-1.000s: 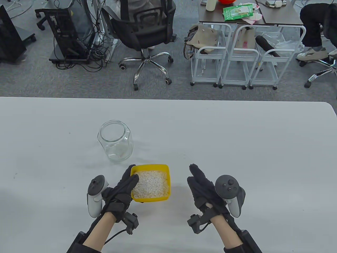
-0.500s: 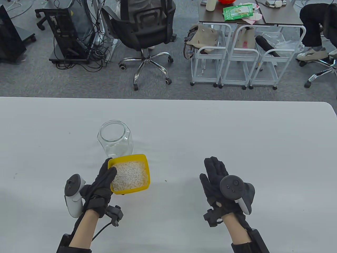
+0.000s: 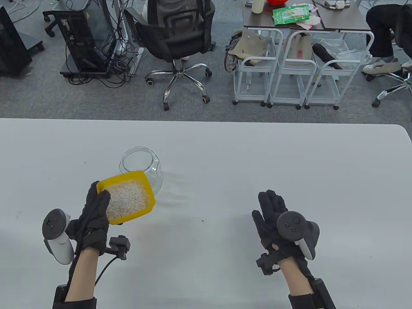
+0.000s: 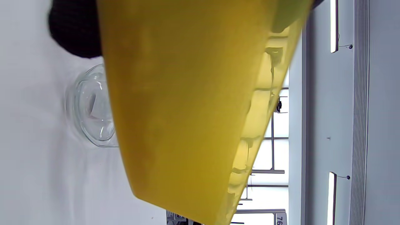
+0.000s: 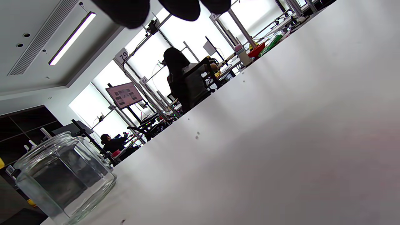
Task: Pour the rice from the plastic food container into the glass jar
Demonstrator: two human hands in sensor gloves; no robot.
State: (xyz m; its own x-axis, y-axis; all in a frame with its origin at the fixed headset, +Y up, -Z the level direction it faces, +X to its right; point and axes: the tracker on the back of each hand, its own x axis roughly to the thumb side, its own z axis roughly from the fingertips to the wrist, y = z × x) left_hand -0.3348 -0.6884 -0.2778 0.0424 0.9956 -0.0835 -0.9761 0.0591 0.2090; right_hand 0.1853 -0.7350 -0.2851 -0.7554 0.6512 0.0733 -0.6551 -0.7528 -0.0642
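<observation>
Lifted leftward, square yellow plastic container (image 3: 126,196) of rice (image 3: 126,199) overlaps faceted glass jar (image 3: 141,165).

Grey carpeted floor (image 3: 38,96) beyond the white counter (image 3: 225,154). Black mesh office chair on a chrome five-star base (image 3: 175,42) stands centre-left, beside a black equipment stand trailing tangled cables (image 3: 87,42). Three white wire trolleys (image 3: 283,80) sit under a dark brown table (image 3: 309,19). Linear ceiling lights (image 5: 72,37) and large bright windows (image 5: 187,34) are present.
</observation>
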